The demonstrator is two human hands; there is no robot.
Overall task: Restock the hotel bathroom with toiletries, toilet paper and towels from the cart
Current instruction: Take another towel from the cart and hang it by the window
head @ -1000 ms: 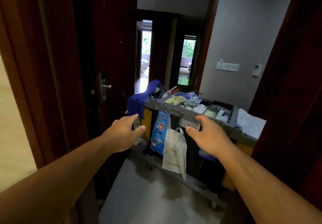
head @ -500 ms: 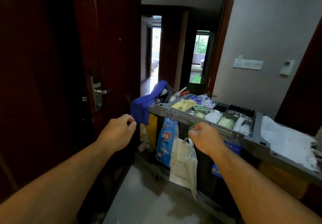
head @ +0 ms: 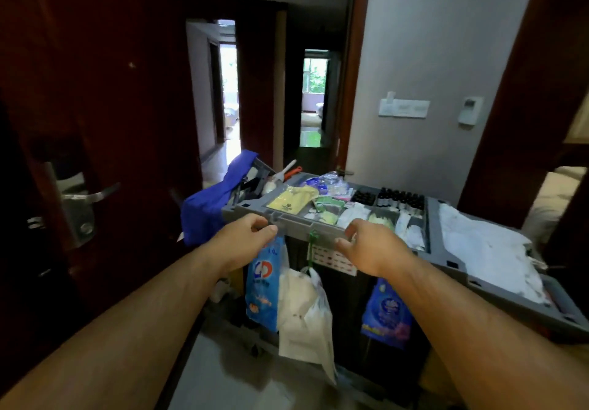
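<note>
Left hand (head: 243,237) and right hand (head: 371,250) now grip the cart rim (head: 299,220).

The grey cart (head: 302,220) is standing on the pale floor (head: 229,374). In its top tray a yellow packet (head: 291,200) is lying at the near left corner, small sachets (head: 328,208) are filling the middle compartments, and dark bottles (head: 400,200) are standing in rows along the far edge. White linen (head: 487,250) is lying heaped over the right end, and a blue cloth (head: 210,208) is hanging over the left end. A blue bag (head: 264,285) and a white bag (head: 302,314) are hanging from the near edge.
</note>
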